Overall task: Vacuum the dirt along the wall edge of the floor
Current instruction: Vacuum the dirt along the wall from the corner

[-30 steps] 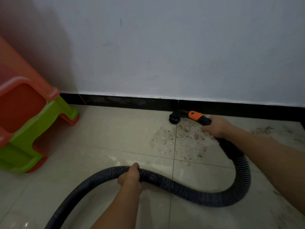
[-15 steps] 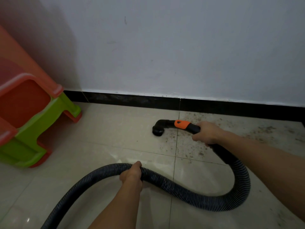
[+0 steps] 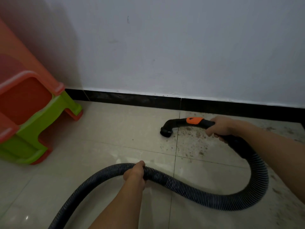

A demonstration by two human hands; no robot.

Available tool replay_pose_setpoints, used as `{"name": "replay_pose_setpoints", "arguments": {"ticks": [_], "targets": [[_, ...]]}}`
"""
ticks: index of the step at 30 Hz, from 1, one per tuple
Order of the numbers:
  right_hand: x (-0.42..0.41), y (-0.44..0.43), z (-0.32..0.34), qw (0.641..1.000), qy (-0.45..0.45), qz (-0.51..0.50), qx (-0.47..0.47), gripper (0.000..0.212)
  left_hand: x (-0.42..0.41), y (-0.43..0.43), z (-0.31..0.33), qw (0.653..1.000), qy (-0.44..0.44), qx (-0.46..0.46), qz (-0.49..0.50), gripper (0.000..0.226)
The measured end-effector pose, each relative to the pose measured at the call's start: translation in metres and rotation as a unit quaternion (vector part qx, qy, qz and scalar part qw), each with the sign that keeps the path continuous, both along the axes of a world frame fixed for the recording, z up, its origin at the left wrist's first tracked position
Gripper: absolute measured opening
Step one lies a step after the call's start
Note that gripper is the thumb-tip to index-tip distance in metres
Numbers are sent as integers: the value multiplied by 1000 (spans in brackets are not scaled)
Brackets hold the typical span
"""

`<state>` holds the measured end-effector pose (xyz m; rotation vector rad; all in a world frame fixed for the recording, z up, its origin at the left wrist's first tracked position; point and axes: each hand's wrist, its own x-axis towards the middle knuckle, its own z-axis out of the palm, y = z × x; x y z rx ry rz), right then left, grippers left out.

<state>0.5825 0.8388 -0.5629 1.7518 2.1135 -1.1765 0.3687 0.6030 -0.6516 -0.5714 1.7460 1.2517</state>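
- Most of the job looks to be ahead of you: a brown speckled patch of dirt (image 3: 193, 142) lies on the floor tiles (image 3: 102, 129), just right of the nozzle (image 3: 166, 131) and spreading toward you from near the black skirting board (image 3: 132, 99).
- More specks (image 3: 270, 128) sit farther right along the wall edge, past your right wrist. A faint scatter also runs down the right side of the floor, but it is too blurred to say how thick it is.
- The tiles between the nozzle and the stacked plastic stools (image 3: 33, 116) on the left look clean. I judge that stretch needs nothing more, though I cannot tell whether it was ever dirty.
- The nozzle mouth faces down at the floor at the left edge of the patch. It is near the skirting board but not against it, with a strip of tile between them.
- Your right hand (image 3: 219, 128) is wrapped round the black handle tube just behind the orange collar (image 3: 194, 120), with the fingers curled fully about it.
- Your left hand (image 3: 134, 173) grips the ribbed hose (image 3: 257, 176) partway along, with the fingers closed over the top. The hose loops out to the right between your hands, then runs off the bottom edge.
- What remains, as I judge it, is to work the nozzle rightward through the patch, then tight along the skirting board to the far specks.
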Motion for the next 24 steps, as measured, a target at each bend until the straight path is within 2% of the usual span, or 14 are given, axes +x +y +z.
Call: {"name": "replay_pose_setpoints", "arguments": {"ticks": [3, 6, 10, 13, 17, 21, 24], "targets": [[5, -2, 2, 1000, -12, -3, 21, 16, 2, 3, 0, 1000, -7, 5, -9, 34], [14, -4, 9, 999, -7, 1, -46, 18, -5, 7, -1, 1000, -3, 10, 1, 34], [21, -11, 7, 999, -21, 13, -47, 19, -10, 7, -2, 1000, -16, 7, 24, 41], [23, -16, 9, 993, -47, 49, -96, 22, -13, 3, -6, 998, -25, 0, 54, 50], [20, -21, 6, 998, -46, 34, -9, 18, -20, -2, -6, 998, -16, 1, 67, 49], [9, -26, 10, 993, -52, 77, -68, 23, -24, -6, -5, 998, -9, -5, 64, 50], [-9, -37, 3, 996, -43, 75, 15, 22, -22, -12, -5, 997, -8, 3, 71, 50]]}}
